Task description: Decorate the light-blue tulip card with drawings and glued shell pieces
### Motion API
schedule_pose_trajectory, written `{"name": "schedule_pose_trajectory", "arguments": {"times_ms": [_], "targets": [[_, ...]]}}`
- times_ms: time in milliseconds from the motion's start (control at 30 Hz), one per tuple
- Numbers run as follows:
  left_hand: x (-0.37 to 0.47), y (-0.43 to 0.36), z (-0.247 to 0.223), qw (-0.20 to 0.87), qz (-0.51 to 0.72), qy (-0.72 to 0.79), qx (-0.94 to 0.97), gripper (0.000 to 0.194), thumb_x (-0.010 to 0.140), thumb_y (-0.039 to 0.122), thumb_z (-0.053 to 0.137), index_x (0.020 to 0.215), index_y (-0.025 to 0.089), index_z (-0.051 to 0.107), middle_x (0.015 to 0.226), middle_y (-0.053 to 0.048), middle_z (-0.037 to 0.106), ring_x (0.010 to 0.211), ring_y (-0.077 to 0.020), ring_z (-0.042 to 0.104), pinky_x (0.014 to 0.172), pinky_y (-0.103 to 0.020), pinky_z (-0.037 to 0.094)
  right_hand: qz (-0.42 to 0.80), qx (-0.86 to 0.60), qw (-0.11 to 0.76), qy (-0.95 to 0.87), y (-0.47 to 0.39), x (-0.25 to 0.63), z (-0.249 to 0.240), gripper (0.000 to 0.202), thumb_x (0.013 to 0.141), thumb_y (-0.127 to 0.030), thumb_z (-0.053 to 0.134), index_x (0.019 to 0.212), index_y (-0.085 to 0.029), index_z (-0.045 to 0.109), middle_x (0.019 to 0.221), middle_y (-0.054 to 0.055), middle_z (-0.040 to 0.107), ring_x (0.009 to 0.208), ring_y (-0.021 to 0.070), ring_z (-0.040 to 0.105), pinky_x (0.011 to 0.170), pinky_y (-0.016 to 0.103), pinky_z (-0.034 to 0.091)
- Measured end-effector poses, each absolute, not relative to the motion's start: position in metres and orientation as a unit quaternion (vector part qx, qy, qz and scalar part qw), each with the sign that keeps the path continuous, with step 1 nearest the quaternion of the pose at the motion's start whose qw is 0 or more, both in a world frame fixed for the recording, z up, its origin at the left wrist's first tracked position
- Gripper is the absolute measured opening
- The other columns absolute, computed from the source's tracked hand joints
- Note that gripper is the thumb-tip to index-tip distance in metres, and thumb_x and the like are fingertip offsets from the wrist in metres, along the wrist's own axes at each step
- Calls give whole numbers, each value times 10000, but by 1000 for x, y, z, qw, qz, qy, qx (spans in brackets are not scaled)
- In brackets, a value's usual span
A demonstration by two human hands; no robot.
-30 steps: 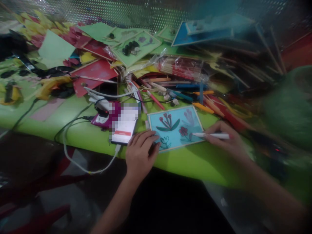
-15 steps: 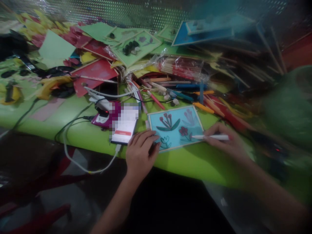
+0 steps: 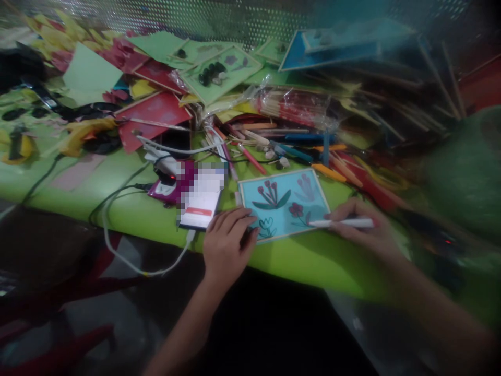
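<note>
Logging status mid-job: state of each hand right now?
Left hand: open, resting on the lower-left corner of the blue card.
Right hand: closed, holding the white pen.

A single camera, worn on the person's head, supplies the view. It faces forward and steeply down over the table (image 3: 297, 266), at close range. The left hand (image 3: 226, 243) sits just below the frame's centre; the right hand (image 3: 356, 224) lies farther right. Both arms enter from below. Coverage runs from the dark lap (image 3: 274, 324) to a perforated panel (image 3: 219, 23) beyond the table. The outer edges are blurred.
</note>
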State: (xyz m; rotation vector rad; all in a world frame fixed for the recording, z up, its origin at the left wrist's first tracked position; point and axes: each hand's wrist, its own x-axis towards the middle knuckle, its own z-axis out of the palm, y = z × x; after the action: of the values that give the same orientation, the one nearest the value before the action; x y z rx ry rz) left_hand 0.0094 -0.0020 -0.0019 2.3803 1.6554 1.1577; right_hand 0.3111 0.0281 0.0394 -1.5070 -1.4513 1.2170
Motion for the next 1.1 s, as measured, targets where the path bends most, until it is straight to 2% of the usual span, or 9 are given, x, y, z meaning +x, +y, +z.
{"name": "schedule_pose_trajectory", "arguments": {"times_ms": [267,867,967,1100], "targets": [[10,-3,-3,18,371,533,760,141,933,196,693,1070,232,702,1153,-47,785,1113,-242,721,983,-428,536,467,-580,323,-584,30,311,41,272,764,-447,838,781,-237,665,830,21,717,695,175,609,605,284,443],[12,-3,0,18,372,537,757,124,933,210,696,1054,232,703,1149,-48,787,1122,-248,722,983,-432,539,444,-591,295,-606,29,306,46,286,759,-468,836,763,-231,677,714,10,641,591,151,509,536,285,387],[11,-3,-1,25,371,539,756,130,933,208,695,1059,239,702,1162,-45,784,1132,-243,718,991,-433,538,451,-598,295,-593,28,302,48,296,730,-472,862,767,-237,686,698,6,638,585,154,515,511,281,366],[11,-3,-1,23,372,538,756,129,932,203,696,1057,234,701,1160,-49,784,1125,-245,720,987,-435,540,454,-599,293,-591,28,299,50,288,756,-466,848,770,-232,681,711,11,647,593,146,522,506,270,359]]}}
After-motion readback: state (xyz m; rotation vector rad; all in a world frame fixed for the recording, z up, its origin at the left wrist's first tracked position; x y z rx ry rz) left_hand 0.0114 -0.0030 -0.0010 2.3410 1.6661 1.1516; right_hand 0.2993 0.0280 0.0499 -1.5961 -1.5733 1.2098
